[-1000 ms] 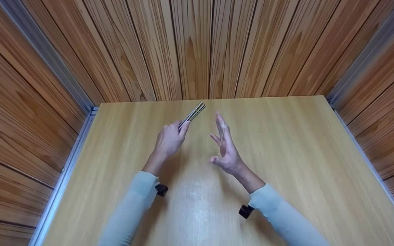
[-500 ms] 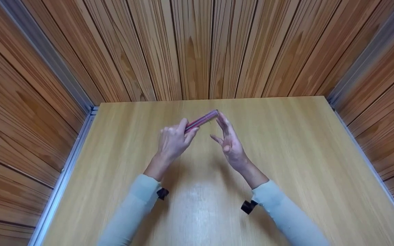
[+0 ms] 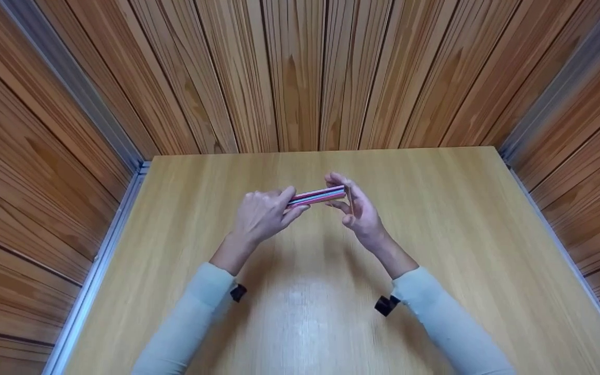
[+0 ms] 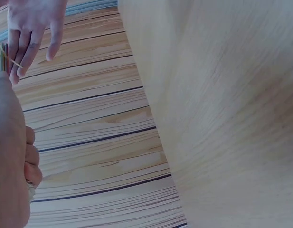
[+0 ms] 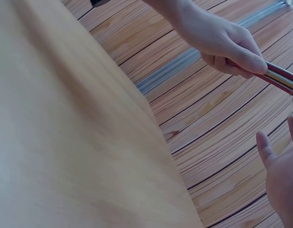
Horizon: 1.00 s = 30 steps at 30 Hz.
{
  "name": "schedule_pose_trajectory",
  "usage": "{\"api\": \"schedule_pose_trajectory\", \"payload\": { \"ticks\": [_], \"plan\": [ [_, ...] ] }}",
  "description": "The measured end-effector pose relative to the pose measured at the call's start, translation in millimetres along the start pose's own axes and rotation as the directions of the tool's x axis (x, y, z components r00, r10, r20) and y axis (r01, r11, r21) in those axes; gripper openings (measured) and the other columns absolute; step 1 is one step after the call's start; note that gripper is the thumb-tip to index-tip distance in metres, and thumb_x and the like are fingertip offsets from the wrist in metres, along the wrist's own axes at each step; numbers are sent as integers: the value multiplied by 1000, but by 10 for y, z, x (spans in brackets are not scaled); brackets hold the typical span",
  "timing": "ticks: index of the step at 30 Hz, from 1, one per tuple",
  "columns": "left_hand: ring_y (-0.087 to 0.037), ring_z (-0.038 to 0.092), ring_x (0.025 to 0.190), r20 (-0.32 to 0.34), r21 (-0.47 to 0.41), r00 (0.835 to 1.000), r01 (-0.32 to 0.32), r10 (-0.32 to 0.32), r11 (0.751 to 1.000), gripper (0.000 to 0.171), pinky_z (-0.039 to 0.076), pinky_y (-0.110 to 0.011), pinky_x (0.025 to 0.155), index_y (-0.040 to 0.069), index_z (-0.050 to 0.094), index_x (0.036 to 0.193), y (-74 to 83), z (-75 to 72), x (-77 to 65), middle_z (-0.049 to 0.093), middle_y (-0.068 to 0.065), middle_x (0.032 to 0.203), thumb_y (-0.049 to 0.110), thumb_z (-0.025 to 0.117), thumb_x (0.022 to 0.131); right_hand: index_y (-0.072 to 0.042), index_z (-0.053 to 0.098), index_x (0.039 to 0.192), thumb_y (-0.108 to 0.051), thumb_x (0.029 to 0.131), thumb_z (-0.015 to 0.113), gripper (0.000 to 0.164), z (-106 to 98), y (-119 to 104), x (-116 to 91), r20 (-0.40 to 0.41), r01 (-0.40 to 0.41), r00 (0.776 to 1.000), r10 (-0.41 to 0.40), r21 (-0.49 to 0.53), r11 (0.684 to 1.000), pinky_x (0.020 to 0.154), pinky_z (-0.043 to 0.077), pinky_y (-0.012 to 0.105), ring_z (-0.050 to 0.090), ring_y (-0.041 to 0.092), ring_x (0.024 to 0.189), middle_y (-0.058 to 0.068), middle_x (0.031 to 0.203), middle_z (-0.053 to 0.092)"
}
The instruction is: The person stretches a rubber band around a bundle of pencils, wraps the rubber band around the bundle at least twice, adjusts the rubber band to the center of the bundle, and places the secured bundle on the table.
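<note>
My left hand point(image 3: 263, 216) grips a bundle of coloured pencils point(image 3: 318, 196) by one end, thumb along its near side. The bundle points right, held up above the table. My right hand point(image 3: 365, 216) is at the bundle's far end, fingers spread, with a thin rubber band point(image 3: 351, 203) looped over them. In the left wrist view, the yellow band point(image 4: 8, 58) crosses the pencils point(image 4: 1, 59) beside the straight fingers of my right hand point(image 4: 34, 21). The right wrist view has the band around the pencils point(image 5: 281, 76) at the frame's edge.
Beneath both hands is a light wooden table point(image 3: 435, 219). Wood-plank walls point(image 3: 300, 78) rise behind it and at both sides, with metal rails point(image 3: 107, 255) along the edges. A small black camera point(image 3: 385, 305) sits on each wrist.
The left hand has swung the pencil bundle down and rightward, from pointing away to nearly level across the view. The right hand has moved slightly right, and the bundle's end now meets its banded fingers.
</note>
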<state>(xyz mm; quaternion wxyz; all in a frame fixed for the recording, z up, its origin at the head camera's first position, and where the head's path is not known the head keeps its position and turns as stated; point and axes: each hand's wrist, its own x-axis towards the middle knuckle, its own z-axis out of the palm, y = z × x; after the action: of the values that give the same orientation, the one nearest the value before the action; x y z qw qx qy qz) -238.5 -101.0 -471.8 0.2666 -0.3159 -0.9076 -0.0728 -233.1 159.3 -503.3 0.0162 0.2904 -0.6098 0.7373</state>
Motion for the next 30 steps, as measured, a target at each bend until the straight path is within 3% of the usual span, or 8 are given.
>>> {"api": "schedule_pose_trajectory", "payload": {
  "ticks": [4,8,14,19,23,25,30],
  "plan": [
    [-12,32,55,77,68,995,-62,57,996,42,21,-24,55,15,65,111,-5,-13,0,61,-1,64,57,69,109,16,41,162,-78,85,81,128,-10,-19,-5,45,23,999,-18,-112,993,122,50,24,57,10,152,36,163,51],
    [-11,32,54,147,69,985,-100,89,993,44,20,-23,54,15,65,110,3,-15,6,61,-1,63,58,65,111,14,50,156,-74,83,85,120,-14,-11,11,89,52,995,-36,-190,980,121,50,22,60,6,146,44,154,53],
    [-12,33,54,236,15,969,-83,77,996,44,22,-23,54,13,68,112,9,-37,25,53,0,64,56,61,113,10,59,152,-65,86,87,103,-18,-8,32,140,74,989,-40,-246,967,118,52,21,65,4,141,42,148,60],
    [-12,33,55,291,9,954,-74,69,997,47,22,-26,53,12,67,107,5,-16,18,42,4,65,58,57,114,5,63,150,-61,87,88,95,-19,-23,41,145,42,989,3,-306,951,113,54,24,67,4,138,33,147,66],
    [-12,34,57,367,-34,929,-40,49,999,50,23,-27,53,11,67,106,6,43,-6,39,6,67,58,55,116,4,69,145,-48,88,93,81,-8,-44,62,119,30,993,12,-345,938,108,51,30,68,1,132,29,141,73],
    [-12,36,58,408,-57,912,-6,29,998,50,24,-27,54,10,69,107,9,81,-17,40,5,68,57,54,116,5,71,141,-33,89,95,69,7,-58,76,110,41,994,-3,-342,939,106,50,31,70,1,128,30,137,75],
    [-14,40,59,502,-90,864,88,-31,992,52,29,-27,55,9,73,116,23,187,-52,45,3,71,57,54,116,10,75,132,-12,89,93,51,59,-77,86,130,89,990,-51,-310,947,100,56,26,74,0,121,32,126,78]
  ]
}}
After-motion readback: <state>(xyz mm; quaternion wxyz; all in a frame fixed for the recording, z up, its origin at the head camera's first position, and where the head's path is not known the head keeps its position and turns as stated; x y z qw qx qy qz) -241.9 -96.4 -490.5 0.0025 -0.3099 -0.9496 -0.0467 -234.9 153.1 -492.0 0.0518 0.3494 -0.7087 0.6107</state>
